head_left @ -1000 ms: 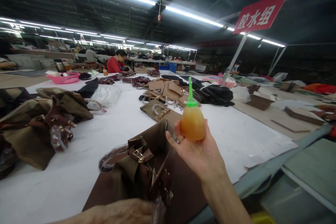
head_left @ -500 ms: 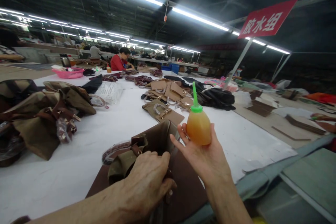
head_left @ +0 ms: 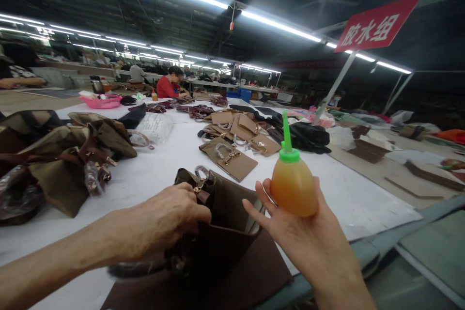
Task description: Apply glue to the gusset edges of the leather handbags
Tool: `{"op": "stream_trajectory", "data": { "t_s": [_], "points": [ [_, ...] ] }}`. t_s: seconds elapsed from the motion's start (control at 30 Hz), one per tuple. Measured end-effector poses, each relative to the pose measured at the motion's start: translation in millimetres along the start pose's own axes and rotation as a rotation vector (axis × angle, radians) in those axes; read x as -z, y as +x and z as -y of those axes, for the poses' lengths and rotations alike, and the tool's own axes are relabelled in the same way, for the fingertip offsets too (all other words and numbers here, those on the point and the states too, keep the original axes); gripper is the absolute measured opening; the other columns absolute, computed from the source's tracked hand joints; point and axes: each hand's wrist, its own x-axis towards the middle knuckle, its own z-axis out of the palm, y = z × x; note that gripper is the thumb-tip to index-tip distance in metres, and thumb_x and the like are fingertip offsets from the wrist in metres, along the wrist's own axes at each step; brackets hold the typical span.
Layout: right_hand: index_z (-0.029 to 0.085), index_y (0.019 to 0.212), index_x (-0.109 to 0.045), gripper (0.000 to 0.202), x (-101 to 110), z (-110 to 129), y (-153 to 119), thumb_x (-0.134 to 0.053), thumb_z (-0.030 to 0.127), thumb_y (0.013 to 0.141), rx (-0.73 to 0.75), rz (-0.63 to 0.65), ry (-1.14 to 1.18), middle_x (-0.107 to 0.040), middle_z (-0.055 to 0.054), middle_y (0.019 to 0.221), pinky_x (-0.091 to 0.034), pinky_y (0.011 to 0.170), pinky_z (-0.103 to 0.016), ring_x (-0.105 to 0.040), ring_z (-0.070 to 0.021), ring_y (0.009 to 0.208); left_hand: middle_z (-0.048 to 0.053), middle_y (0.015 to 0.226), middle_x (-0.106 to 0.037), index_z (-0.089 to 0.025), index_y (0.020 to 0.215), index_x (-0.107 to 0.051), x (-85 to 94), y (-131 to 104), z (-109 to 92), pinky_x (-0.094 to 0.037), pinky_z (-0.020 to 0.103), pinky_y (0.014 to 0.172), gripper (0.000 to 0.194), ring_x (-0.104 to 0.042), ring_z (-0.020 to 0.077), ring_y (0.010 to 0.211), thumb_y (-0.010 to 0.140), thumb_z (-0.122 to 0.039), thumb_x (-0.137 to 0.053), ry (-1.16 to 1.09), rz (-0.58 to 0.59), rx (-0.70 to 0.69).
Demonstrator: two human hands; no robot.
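An open handbag (head_left: 221,247), dark brown and olive, stands on a dark brown sheet (head_left: 269,264) in front of me. My left hand (head_left: 170,220) is closed on the handbag's rim near a gold clasp; its fingertips are partly hidden. A plastic-wrapped handle hangs blurred below that wrist. In my right hand (head_left: 301,237) rests a glue bottle (head_left: 294,186), a rounded squeeze bottle with amber liquid and a green nozzle pointing up. The thumb and some fingers cradle it, while another finger is stretched toward the bag's opening.
Several finished-looking handbags (head_left: 61,164) lie at the left. Flat tan bag pieces (head_left: 232,155) with handles are piled ahead on the white table cover (head_left: 141,174). A pink basket (head_left: 101,101) and a person in red (head_left: 169,87) are farther back. Black material (head_left: 308,136) lies at the right.
The handbag has turned and tipped, its opening now facing more toward the right hand. My left hand has shifted left along it. The right hand and bottle sit slightly lower and farther right.
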Motion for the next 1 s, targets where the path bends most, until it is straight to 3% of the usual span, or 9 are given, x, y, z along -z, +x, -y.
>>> {"op": "stream_trajectory", "data": {
  "t_s": [0.1,0.2,0.3,0.4,0.47,0.6,0.7,0.8,1.0],
  "points": [
    [0.019,0.087,-0.069,0.036,-3,-12,2,-0.056,0.052,0.082,-0.046,-0.028,-0.016,-0.066,-0.01,0.084,-0.04,0.087,-0.061,-0.061,-0.0278,0.09,-0.002,0.081,-0.063,-0.021,0.076,-0.058,-18.3,-15,12,-0.039,0.023,0.077,0.019,-0.055,0.0126,0.082,0.083,-0.008,-0.046,-0.175,-0.06,0.034],
    [0.019,0.089,-0.068,0.034,-10,-21,6,-0.059,0.05,0.081,-0.05,-0.016,-0.039,-0.066,-0.01,0.085,-0.041,0.085,-0.062,-0.061,-0.0282,0.089,-0.001,0.091,-0.063,-0.021,0.086,-0.059,-30.3,-26,17,-0.04,0.024,0.081,0.012,-0.054,0.0141,0.09,0.085,-0.018,-0.048,-0.327,-0.188,0.108],
    [0.02,0.091,-0.068,0.032,-16,-25,12,-0.058,0.049,0.081,-0.047,-0.013,-0.057,-0.065,-0.009,0.088,-0.041,0.084,-0.063,-0.06,-0.0288,0.09,-0.001,0.092,-0.063,-0.022,0.093,-0.059,-29.6,-25,13,-0.043,0.024,0.077,0.013,-0.056,0.0141,0.085,0.086,-0.031,-0.05,-0.429,-0.281,0.263],
    [0.018,0.094,-0.066,0.032,-18,-28,17,-0.059,0.047,0.082,-0.043,0.002,-0.069,-0.064,-0.009,0.09,-0.042,0.085,-0.063,-0.059,-0.029,0.091,0.001,0.105,-0.06,-0.023,0.106,-0.053,-22.8,-10,10,-0.045,0.026,0.075,0.027,-0.057,0.0161,0.088,0.082,-0.033,-0.055,-0.314,-0.341,0.345],
    [0.016,0.096,-0.065,0.033,-15,-29,20,-0.058,0.046,0.083,-0.042,0.003,-0.057,-0.063,-0.01,0.09,-0.042,0.086,-0.062,-0.059,-0.029,0.092,0.005,0.11,-0.059,-0.021,0.11,-0.049,-17.1,7,10,-0.047,0.029,0.072,0.037,-0.059,0.0195,0.087,0.077,-0.036,-0.06,-0.156,-0.282,0.353],
    [0.014,0.1,-0.063,0.035,-8,-29,18,-0.056,0.045,0.085,-0.036,-0.002,-0.027,-0.063,-0.012,0.089,-0.041,0.087,-0.062,-0.059,-0.0283,0.092,0.011,0.091,-0.067,-0.016,0.096,-0.058,-3.7,43,12,-0.049,0.033,0.066,0.047,-0.063,0.0274,0.082,0.066,-0.051,-0.067,0.089,0.009,0.408],
    [0.015,0.103,-0.062,0.034,-5,-29,15,-0.054,0.043,0.086,-0.042,0.009,-0.025,-0.062,-0.011,0.092,-0.042,0.088,-0.062,-0.059,-0.029,0.093,0.016,0.089,-0.068,-0.012,0.087,-0.064,1.1,60,10,-0.051,0.035,0.067,0.044,-0.065,0.0312,0.082,0.061,-0.046,-0.074,0.201,0.163,0.437],
    [0.015,0.103,-0.061,0.032,-2,-29,14,-0.055,0.041,0.087,-0.044,0.02,-0.007,-0.062,-0.011,0.093,-0.043,0.087,-0.062,-0.058,-0.0299,0.094,0.018,0.093,-0.068,-0.01,0.088,-0.065,-3.0,67,7,-0.051,0.038,0.072,0.042,-0.064,0.0328,0.087,0.061,-0.04,-0.076,0.228,0.151,0.454],
    [0.014,0.108,-0.059,0.035,-3,-32,13,-0.056,0.041,0.086,-0.029,0.03,-0.017,-0.062,-0.012,0.093,-0.044,0.085,-0.061,-0.059,-0.0317,0.093,0.021,0.098,-0.066,-0.007,0.095,-0.063,-18.1,74,17,-0.051,0.043,0.073,0.052,-0.063,0.0371,0.091,0.067,-0.051,-0.068,0.201,0.087,0.498]
  ]
}}
